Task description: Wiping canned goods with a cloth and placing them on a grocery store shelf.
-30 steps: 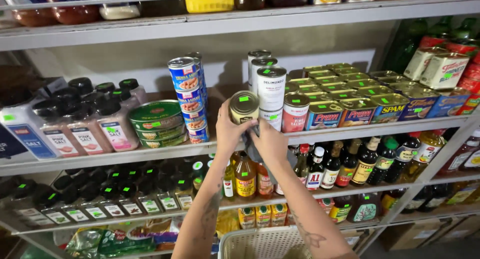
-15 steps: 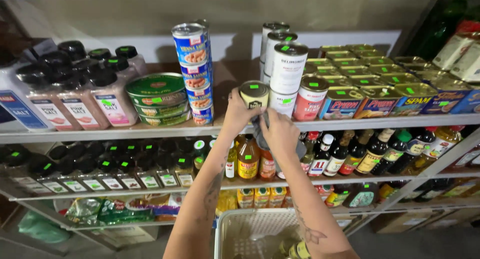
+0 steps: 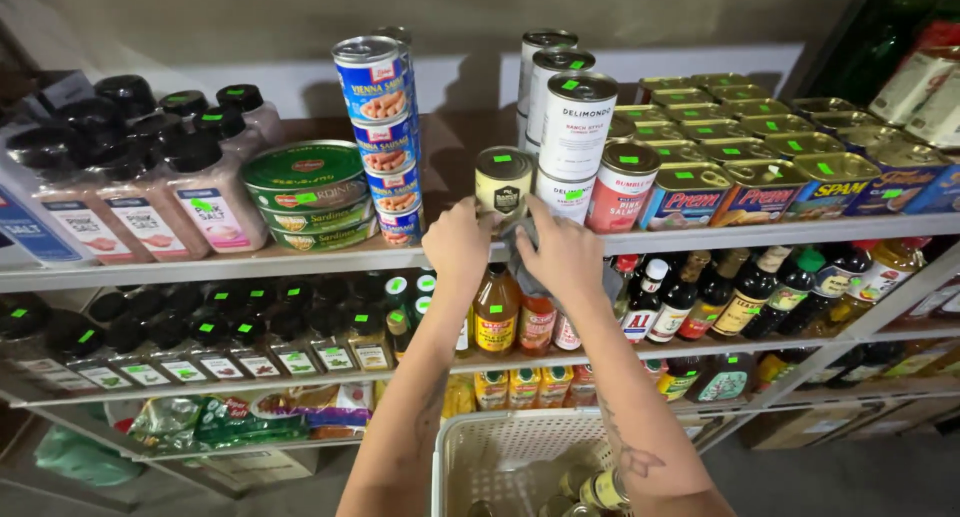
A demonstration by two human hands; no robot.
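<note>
A small beige can [image 3: 503,180] with a green sticker on its lid is being set upright at the front edge of the upper shelf [image 3: 300,258], between the stack of blue sausage tins [image 3: 383,142] and the stacked white cans [image 3: 570,137]. The step in hand is judged to be the placing of this can on the shelf; the next move would call for the fingers to be loosened and drawn back without the neighbouring stacks being knocked. The can is gripped from below and in front: the left hand [image 3: 458,242] is wrapped about its lower left side, and the right hand [image 3: 562,249] is pressed against its lower right, so that the can stands just above and between the two hands. Whether its base is fully borne by the shelf cannot be told. A white basket [image 3: 455,457] holding more cans is seen below the forearms.
</note>
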